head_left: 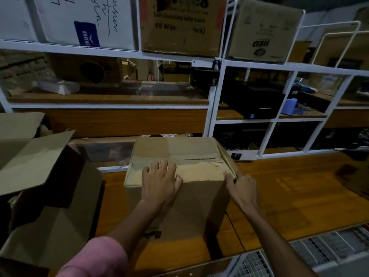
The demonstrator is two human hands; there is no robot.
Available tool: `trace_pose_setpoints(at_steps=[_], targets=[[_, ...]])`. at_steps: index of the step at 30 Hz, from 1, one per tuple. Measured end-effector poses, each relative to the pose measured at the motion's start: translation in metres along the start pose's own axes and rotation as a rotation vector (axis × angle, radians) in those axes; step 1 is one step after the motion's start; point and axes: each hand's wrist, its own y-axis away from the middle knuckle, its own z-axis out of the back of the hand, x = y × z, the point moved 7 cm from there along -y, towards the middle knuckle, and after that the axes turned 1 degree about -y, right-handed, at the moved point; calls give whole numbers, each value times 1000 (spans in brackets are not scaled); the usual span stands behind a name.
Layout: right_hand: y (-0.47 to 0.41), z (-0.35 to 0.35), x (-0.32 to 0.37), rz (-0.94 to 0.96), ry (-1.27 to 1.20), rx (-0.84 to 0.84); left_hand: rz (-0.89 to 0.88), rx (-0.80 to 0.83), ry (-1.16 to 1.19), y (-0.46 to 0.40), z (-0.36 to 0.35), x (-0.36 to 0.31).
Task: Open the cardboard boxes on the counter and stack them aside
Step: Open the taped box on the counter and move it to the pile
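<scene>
With the closed brown cardboard box (179,182) at the orange wooden surface's (299,196) middle, keep your left hand (159,184) spread flat on top while your right hand (242,189), pinching the loosened brown tape strip (227,158), peels steadily along the seam.

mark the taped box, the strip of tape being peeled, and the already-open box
taped box (191,198): head view, front face.
tape strip (227,158): head view, mid-strip at the right top edge.
open box (58,216): head view, side wall, left of counter.

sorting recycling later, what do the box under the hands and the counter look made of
Box: brown corrugated cardboard, matte, with creased flaps and a glossy tape strip along the seam. Counter: apparently wood or wood-look laminate, with orange grain and a slight sheen.
</scene>
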Motion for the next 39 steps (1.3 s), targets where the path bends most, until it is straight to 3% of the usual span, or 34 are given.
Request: trace_pose_setpoints(at_steps=[4,10,17,24,26,30,33,35,39], targets=[[-13,12,3,-26,34,36,-19,25,10,-8,2,1],[-23,2,5,-39,-363,140,-23,89,15,-20,0,4],[-26,-1,7,25,-195,84,63,110,138,-34,2,10],[-13,23,30,245,-77,-140,86,350,33,-58,-17,18],[-10,37,48,329,-90,-180,96,307,28,-61,-5,18],[-14,79,91,450,-222,-246,34,5,-41,-75,61,6],[-19,110,129,545,-273,-262,-7,4,61,-84,102,-8],[-22,123,151,531,-310,-134,11,162,67,-84,112,-17],[-19,95,167,290,-215,495,58,586,148,-71,102,-32]])
